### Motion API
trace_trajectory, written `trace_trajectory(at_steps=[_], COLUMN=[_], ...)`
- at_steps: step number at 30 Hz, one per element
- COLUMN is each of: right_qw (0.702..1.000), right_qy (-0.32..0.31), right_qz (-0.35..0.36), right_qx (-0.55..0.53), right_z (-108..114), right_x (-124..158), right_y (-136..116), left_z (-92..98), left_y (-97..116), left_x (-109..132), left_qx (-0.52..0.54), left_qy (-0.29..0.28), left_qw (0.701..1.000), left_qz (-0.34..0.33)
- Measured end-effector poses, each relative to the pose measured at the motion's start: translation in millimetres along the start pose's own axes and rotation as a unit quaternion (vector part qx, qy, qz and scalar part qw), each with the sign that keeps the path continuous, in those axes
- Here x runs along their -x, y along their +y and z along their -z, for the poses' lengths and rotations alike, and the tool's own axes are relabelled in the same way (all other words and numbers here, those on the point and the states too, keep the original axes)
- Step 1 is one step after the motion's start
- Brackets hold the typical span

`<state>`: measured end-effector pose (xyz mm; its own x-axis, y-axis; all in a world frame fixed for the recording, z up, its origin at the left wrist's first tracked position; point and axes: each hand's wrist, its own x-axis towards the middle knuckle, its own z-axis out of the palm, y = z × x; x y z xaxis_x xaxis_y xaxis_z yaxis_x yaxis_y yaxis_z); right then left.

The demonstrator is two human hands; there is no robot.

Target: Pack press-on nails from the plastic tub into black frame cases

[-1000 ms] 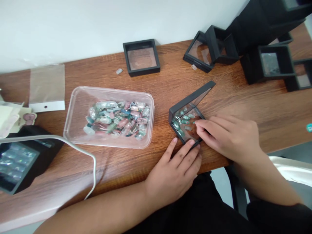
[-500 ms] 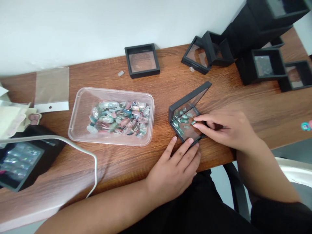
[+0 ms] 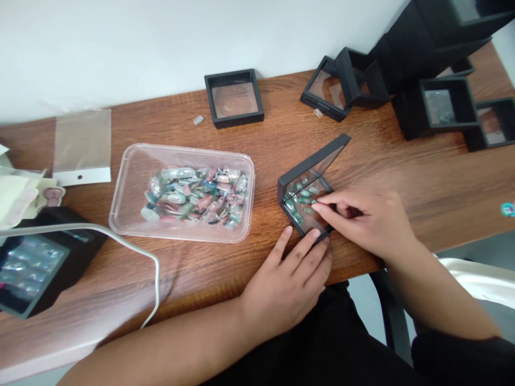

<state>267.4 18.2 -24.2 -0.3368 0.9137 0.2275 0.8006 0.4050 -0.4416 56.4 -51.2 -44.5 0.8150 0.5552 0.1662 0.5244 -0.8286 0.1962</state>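
A black-framed display case (image 3: 314,158) with a clear film window stands hinged open in front of me. Several green press-on nails (image 3: 304,200) lie inside on the lower film. My right hand (image 3: 368,220) reaches in from the right, thumb and forefinger pinched on a small green press-on nail (image 3: 313,202), mostly covered by the fingertips. My left hand (image 3: 292,273) lies flat, fingers stretched out, its fingertips against the near edge of the case. Left of the case is a clear plastic tub (image 3: 183,236) of loose press-on nails (image 3: 201,198) in green, pink and clear tones.
Another black case (image 3: 235,102) stands by the wall, with a single clear nail (image 3: 198,120) beside it. Stacked black cases (image 3: 414,107) fill the back right. At left are a plastic sleeve (image 3: 82,142), a filled black box (image 3: 36,268) and a white cable (image 3: 151,254).
My right hand has moved slightly left, deeper over the case, carrying the green press-on nail toward the others. My left hand stays at the case edge.
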Motion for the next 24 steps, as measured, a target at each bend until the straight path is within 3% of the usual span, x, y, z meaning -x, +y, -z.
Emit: trace_trajectory(at_steps=[6, 9, 15, 20, 24], right_qw=[0.999, 0.999, 0.99, 0.988, 0.99], right_qy=[0.025, 0.035, -0.022, -0.073, -0.051], right_qz=[-0.02, 0.027, 0.137, 0.122, 0.112], right_qx=[-0.028, -0.022, 0.037, 0.059, 0.064], right_z=[4.9, 11.2, 14.0, 5.9, 1.5], right_x=[-3.8, -11.0, -28.0, -32.2, -29.5], right_y=[-1.0, 4.6, 5.5, 1.1, 0.2], left_z=[0.7, 0.9, -0.2, 2.0, 2.7], left_y=[0.9, 1.4, 0.8, 0.3, 0.4], left_x=[0.2, 0.3, 0.2, 0.5, 1.0], left_qx=[-0.003, -0.005, 0.0, -0.004, -0.002], left_qy=[-0.002, -0.008, -0.008, -0.007, -0.006], left_qw=[1.0, 1.0, 1.0, 1.0, 1.0], left_qz=[0.001, 0.0, 0.002, -0.002, -0.004])
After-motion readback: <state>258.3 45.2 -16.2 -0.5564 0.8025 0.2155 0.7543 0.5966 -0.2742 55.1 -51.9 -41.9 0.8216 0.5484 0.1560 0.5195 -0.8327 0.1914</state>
